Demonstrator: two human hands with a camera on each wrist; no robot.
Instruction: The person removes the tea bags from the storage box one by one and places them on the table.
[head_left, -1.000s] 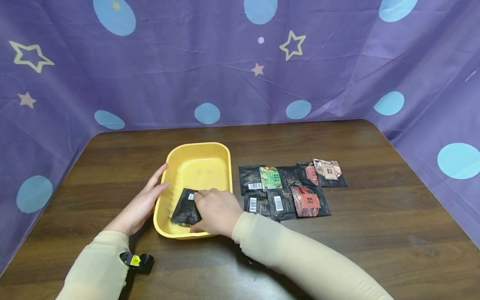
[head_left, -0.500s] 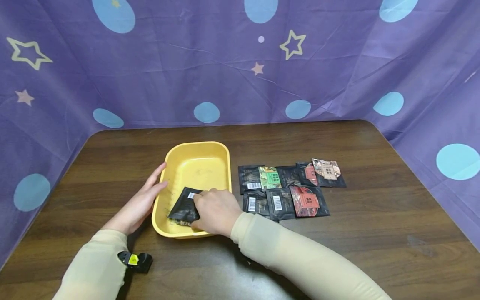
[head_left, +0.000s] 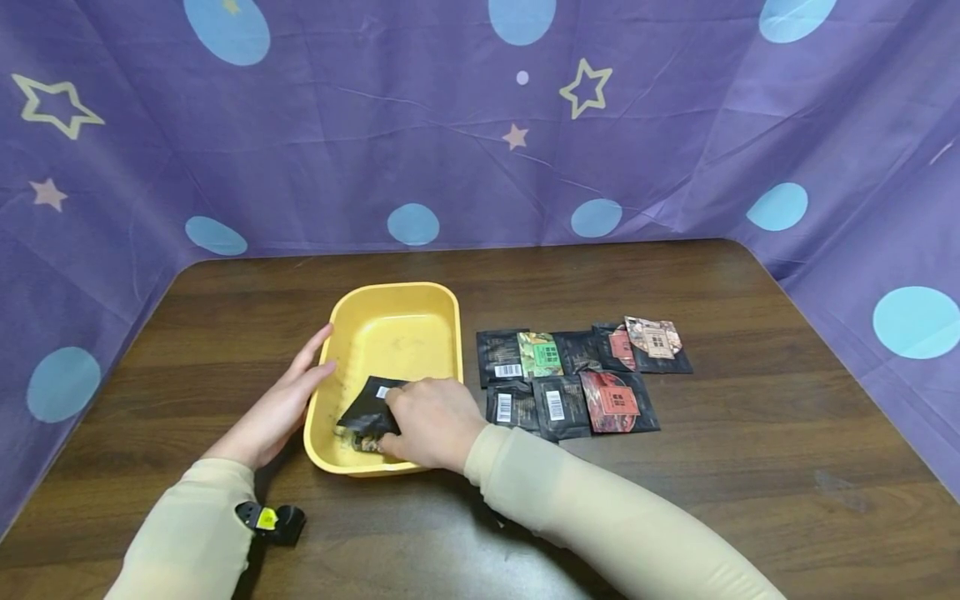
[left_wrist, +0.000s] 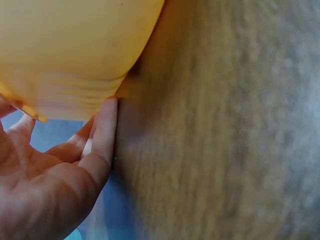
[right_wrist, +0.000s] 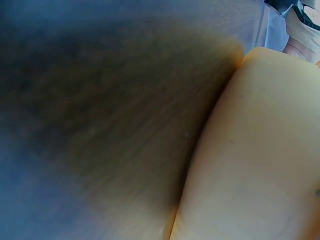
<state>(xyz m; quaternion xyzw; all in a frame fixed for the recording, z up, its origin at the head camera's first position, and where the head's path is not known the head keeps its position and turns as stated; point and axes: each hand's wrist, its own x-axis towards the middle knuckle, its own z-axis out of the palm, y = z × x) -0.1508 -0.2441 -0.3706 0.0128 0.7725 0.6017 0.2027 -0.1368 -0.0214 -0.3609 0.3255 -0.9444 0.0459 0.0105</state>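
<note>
In the head view, my right hand (head_left: 431,421) reaches over the near right rim of a yellow plastic tub (head_left: 401,293). It grips a black sachet (head_left: 369,407) with a small white label near the bottom of the tub. A patterned strip shows under the sachet's lower edge; I cannot tell whether it belongs to another packet. My left hand (head_left: 277,408) rests against the tub's left side, fingers extended. The left wrist view has the same hand (left_wrist: 55,185) at the tub's outer wall (left_wrist: 65,45). Neither the right hand's fingers nor the sachet shows in the right wrist view.
Several flat sachets lie in two rows right of the tub, among them a green-labelled one (head_left: 540,356), a red-labelled one (head_left: 618,402) and a cream one (head_left: 657,342). All stand on a brown wooden table (head_left: 750,400). A purple curtain (head_left: 450,158) hangs behind it.
The black sachet has tilted and bent in the right hand, its lower edge rising and baring the patterned strip beneath. The left hand stays at the tub.
</note>
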